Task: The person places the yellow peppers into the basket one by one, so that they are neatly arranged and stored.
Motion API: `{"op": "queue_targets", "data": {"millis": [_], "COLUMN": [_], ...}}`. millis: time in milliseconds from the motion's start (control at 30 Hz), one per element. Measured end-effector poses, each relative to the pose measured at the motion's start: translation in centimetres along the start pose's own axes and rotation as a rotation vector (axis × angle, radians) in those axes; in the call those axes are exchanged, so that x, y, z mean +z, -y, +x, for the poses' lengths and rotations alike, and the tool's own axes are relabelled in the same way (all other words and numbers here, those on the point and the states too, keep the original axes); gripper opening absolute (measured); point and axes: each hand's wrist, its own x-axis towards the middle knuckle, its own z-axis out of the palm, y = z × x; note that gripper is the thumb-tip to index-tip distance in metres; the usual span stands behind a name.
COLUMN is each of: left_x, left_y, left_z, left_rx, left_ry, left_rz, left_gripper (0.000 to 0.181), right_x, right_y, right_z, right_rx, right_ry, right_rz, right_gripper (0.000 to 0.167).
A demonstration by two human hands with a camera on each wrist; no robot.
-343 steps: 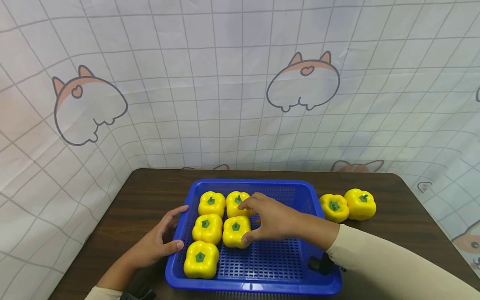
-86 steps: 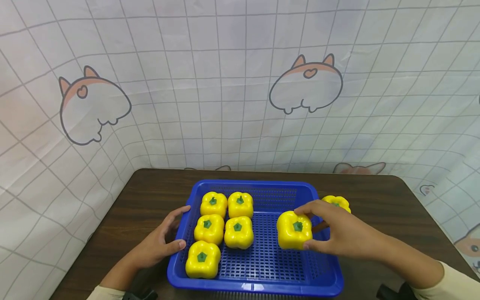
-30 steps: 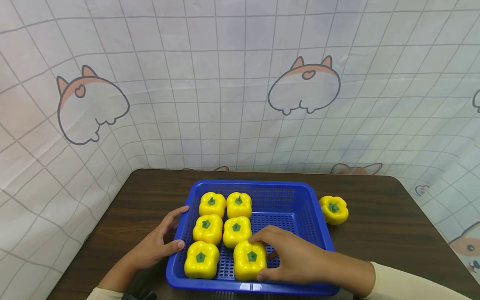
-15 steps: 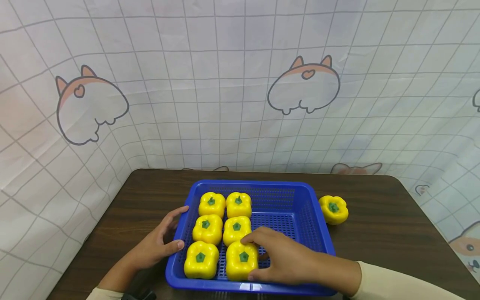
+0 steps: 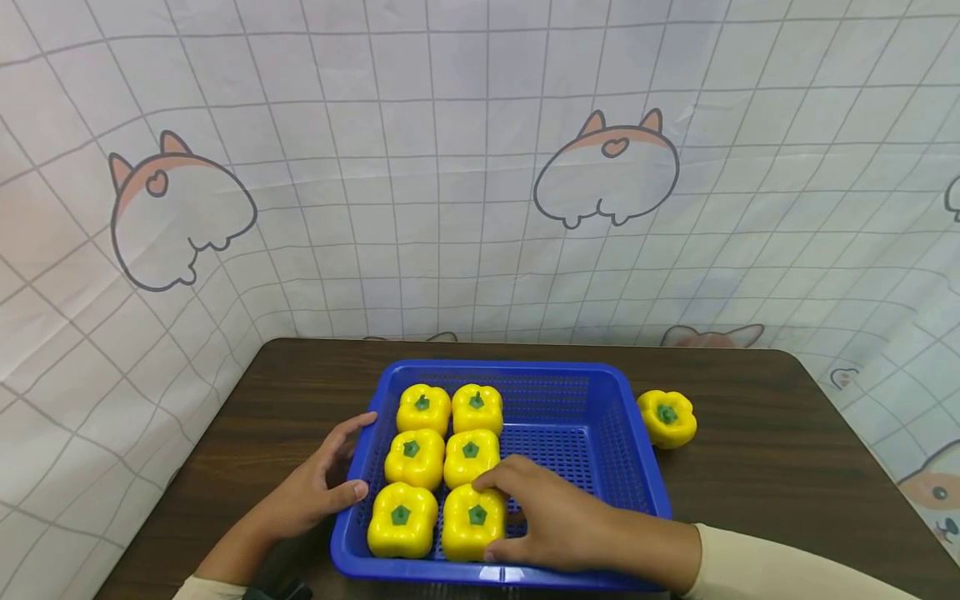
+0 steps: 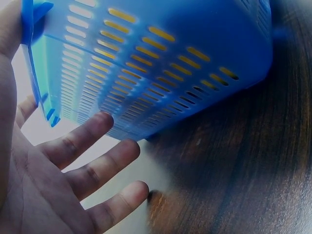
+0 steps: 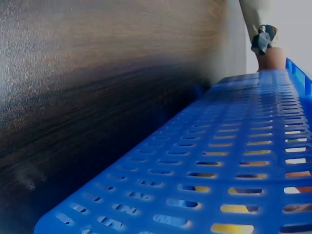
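Note:
In the head view my right hand (image 5: pixel 558 517) grips a yellow bell pepper (image 5: pixel 472 533) by its right side, thumb low and a finger at the top. That pepper sits at the near end of the second column in a blue plastic basket (image 5: pixel 506 575). Beside it to the left is another pepper (image 5: pixel 401 533); behind it stands one (image 5: pixel 471 462) that it appears to touch. My left hand (image 5: pixel 303 492) rests against the basket's left rim, thumb and index fingertip on it. In the left wrist view, the other fingers (image 6: pixel 105 168) extend loosely beside the slotted wall (image 6: pixel 204 29).
One more yellow pepper (image 5: pixel 667 421) lies on the brown wooden table (image 5: pixel 757 467), just outside the basket's right wall. The basket's right part shows bare mesh floor (image 5: pixel 555 446). A white gridded cloth (image 5: pixel 450 208) with cartoon prints hangs behind.
A pepper from the table's right side was lifted into the basket, set near the front, then slid left up to its neighbours by my right hand. The left hand stayed at the rim.

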Motion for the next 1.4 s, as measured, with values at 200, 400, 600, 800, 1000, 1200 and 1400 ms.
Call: {"op": "queue_targets", "data": {"millis": [200,400,600,800,1000,1200,1400], "left_x": [0.0,0.0,-0.1,-0.1,0.0,0.0,0.0], "left_y": [-0.1,0.1,0.1,0.0,0.0,0.0,0.0], "left_z": [0.0,0.0,-0.1,-0.1,0.0,0.0,0.0], "left_rx": [-0.009,-0.015,-0.016,-0.006,0.01,0.026,0.016], "left_ry": [-0.006,-0.008,-0.009,-0.01,-0.006,0.001,-0.005], "left_rz": [0.007,0.01,0.019,0.016,0.022,0.016,0.019], "left_gripper": [0.076,0.076,0.076,0.076,0.076,0.076,0.076], "right_x": [0.2,0.3,0.4,0.3,-1.0,-2.9,-4.9], "right_y": [-0.1,-0.3,-0.3,-0.3,-0.3,-0.9,-1.8], "right_z": [0.1,0.2,0.4,0.2,-0.6,-1.7,-3.2], "right_rx": [0.001,0.002,0.006,0.021,0.084,0.09,0.11], "right_ry": [0.001,0.023,0.039,0.039,0.066,0.061,0.014], "right_rz": [0.041,0.136,0.197,0.221,0.263,0.266,0.218], "right_gripper": [0.062,0.06,0.06,0.059,0.057,0.056,0.058]}}
